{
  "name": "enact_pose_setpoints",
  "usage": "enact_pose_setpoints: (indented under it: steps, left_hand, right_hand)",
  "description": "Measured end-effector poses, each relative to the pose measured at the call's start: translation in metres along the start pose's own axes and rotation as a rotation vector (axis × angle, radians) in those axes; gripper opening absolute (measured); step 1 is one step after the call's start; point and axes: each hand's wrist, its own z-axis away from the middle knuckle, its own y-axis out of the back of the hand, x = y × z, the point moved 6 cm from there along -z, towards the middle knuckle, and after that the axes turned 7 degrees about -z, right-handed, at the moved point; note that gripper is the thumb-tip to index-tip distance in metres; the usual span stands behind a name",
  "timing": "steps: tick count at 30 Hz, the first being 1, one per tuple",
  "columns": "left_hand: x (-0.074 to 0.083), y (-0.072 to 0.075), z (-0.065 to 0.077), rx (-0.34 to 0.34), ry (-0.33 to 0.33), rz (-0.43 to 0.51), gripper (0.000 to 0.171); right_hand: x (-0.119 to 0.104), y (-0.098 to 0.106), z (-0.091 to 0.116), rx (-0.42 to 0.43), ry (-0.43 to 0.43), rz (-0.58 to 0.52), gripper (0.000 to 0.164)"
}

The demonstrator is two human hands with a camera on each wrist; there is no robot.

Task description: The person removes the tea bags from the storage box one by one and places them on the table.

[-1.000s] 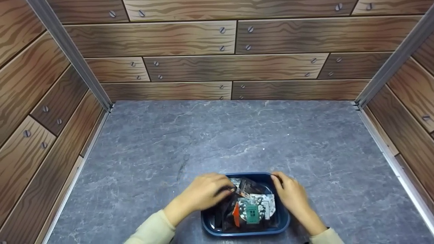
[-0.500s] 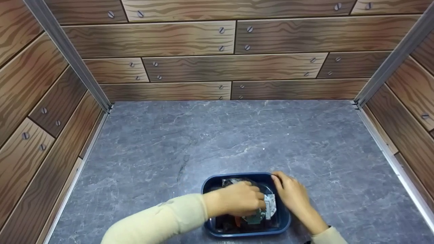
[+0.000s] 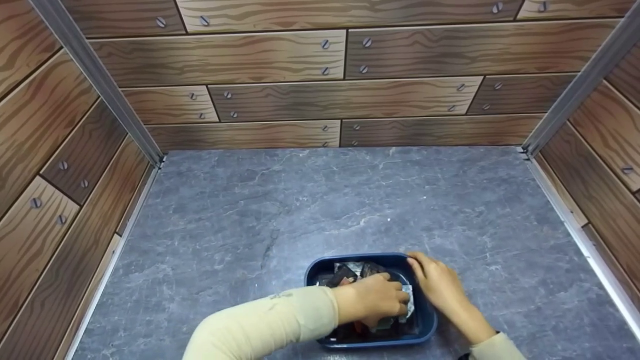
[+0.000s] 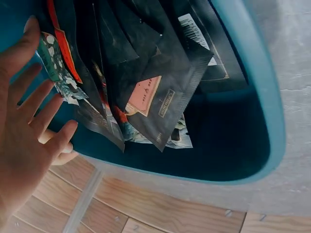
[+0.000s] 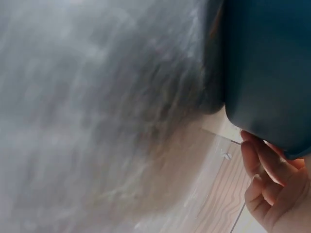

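A blue plastic bin with several flat packets in it sits near the front edge. My left hand reaches inside over the packets on the right. In the left wrist view its fingers lie spread and fairly straight, fingertips touching a green floral packet, thumb apart from them. Beside that are black packets, one with a pink label and one with a white barcode. My right hand holds the bin's far right corner; in the right wrist view its fingers curl at the bin's edge.
The bin stands on a grey marbled surface. Wood-patterned panels enclose the back and both sides, with metal strips along the corners. A pale sleeve crosses the bin's left rim.
My left hand has moved from the bin's left side across to the packets on the right. The bin has shifted slightly right, and my right hand with it.
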Motion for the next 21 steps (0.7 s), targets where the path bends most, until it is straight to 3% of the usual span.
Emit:
enact_pose_setpoints:
  steps: [6,9,16,21]
  left_hand:
    - [-0.003,0.006,-0.007,0.049,0.004,-0.048,0.06]
    - [-0.007,0.006,-0.007,0.055,0.016,-0.007,0.054]
    - [-0.023,0.01,0.005,0.025,0.076,0.275,0.043]
    - [-0.04,0.01,0.023,0.089,0.121,0.468,0.035]
  right_hand:
    - [0.003,-0.001,0.001,-0.016,-0.008,-0.029,0.023]
    - [0.002,-0.001,0.001,-0.003,0.002,-0.038,0.022]
    - [0.003,-0.001,0.0,0.019,0.023,-0.048,0.021]
    - [0.002,-0.004,0.002,0.017,0.022,-0.061,0.022]
